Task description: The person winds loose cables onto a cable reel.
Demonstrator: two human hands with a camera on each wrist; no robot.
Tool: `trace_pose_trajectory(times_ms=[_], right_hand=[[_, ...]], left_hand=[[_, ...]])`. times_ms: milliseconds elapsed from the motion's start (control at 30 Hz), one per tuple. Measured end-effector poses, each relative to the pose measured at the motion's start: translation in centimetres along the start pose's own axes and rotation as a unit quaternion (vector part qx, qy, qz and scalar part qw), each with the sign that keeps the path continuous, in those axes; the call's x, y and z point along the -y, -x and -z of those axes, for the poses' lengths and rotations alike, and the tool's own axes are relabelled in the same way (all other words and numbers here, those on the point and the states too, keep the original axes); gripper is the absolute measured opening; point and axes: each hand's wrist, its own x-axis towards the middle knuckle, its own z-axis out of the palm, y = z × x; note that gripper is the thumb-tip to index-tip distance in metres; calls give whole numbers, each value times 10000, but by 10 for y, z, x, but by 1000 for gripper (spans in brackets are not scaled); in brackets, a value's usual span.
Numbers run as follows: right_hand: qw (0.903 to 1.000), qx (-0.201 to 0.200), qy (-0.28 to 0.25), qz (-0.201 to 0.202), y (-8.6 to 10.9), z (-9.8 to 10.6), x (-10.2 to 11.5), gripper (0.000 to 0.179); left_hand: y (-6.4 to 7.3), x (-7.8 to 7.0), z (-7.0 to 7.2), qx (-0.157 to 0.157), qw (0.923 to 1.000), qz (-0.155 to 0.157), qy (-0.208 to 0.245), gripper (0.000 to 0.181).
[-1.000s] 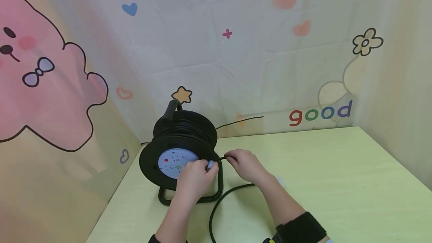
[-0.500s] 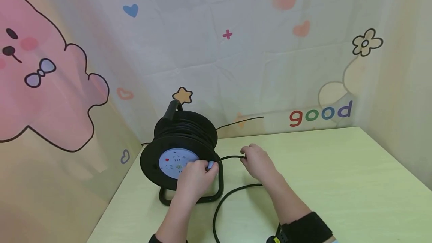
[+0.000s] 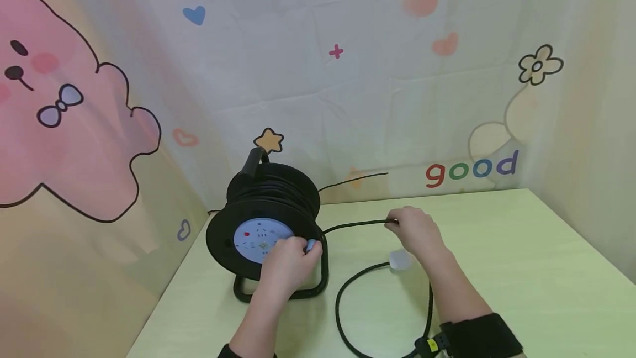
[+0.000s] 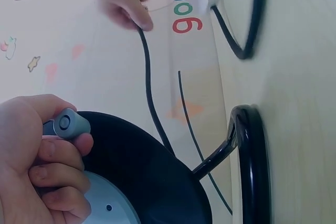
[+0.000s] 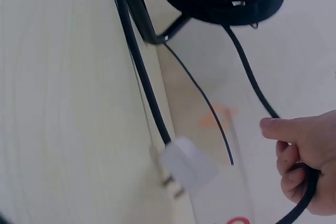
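A black cable reel (image 3: 265, 211) with a pale blue socket face (image 3: 258, 236) stands on its tubular frame at the table's left. My left hand (image 3: 288, 261) grips the small light-blue crank knob (image 4: 72, 124) on the reel's front disc. My right hand (image 3: 414, 231) holds the black cable (image 3: 355, 224), stretched out rightward from the reel; in the right wrist view the cable (image 5: 252, 77) runs under the thumb and through the curled fingers. Beyond that hand the cable loops back over the table, ending in a white plug (image 3: 400, 259) with metal pins.
The pale green table (image 3: 497, 258) meets a printed curtain (image 3: 377, 98) at the back and left. A thin dark line (image 3: 353, 180) runs along the lower curtain behind the reel. The reel's frame (image 3: 325, 269) juts out on its right side.
My right hand has moved away from the reel to the right, and the cable between them has lengthened. The plug has come into fuller view. My left hand has stayed on the knob.
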Motion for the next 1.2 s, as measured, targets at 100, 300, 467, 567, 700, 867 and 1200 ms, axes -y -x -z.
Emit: trace_pose_trajectory(times_ms=[100, 300, 467, 567, 700, 867, 1200], right_hand=[[9993, -240, -35, -300, 2, 10, -21, 15], [9955, -432, -438, -723, 11, 36, -62, 32], [9932, -34, -1057, -486, 16, 50, -80, 40], [9919, -20, -1232, -311, 16, 53, -82, 40], [9918, -177, -1250, -211, 18, 55, -79, 37], [9917, -214, -1246, -238, 20, 57, -78, 35], [9919, -198, -1240, -191, 19, 54, -73, 33]], left_hand=[[0, 0, 0, 37, 10000, -25, -5, 50], [0, 4, -1, 138, 9998, -124, -66, 51], [0, 7, -2, 207, 9996, -69, -178, 51], [0, 8, -3, 216, 9997, -42, -146, 51], [0, 7, -5, 248, 9997, -1, -91, 51], [1, 6, -8, 254, 9997, 70, -28, 50], [1, 8, -9, 381, 9991, 194, -10, 51]])
